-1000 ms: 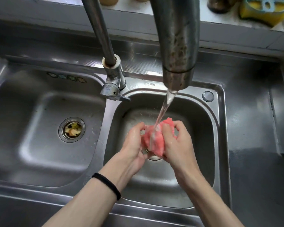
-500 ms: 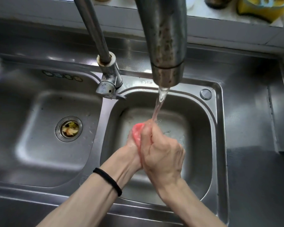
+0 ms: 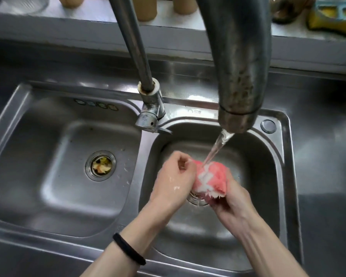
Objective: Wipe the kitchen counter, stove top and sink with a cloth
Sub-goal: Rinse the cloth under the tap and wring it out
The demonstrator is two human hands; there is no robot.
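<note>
A wet pink cloth is bunched over the right basin of the steel double sink, right under the running water from the faucet spout. My left hand grips the cloth's left side with curled fingers. My right hand holds the cloth from below and the right, its fingers partly hidden under the fabric. Both hands are wet, and the stream splashes white on the cloth.
The left basin has a drain strainer with food scraps. The faucet base and lever stand between the basins. A ledge behind holds a yellow sponge holder and several containers. Steel counter runs to the right.
My hands were pressed together over the cloth half a second ago; now they have drawn apart, and the cloth shows open between them under the stream. The view has shifted slightly.
</note>
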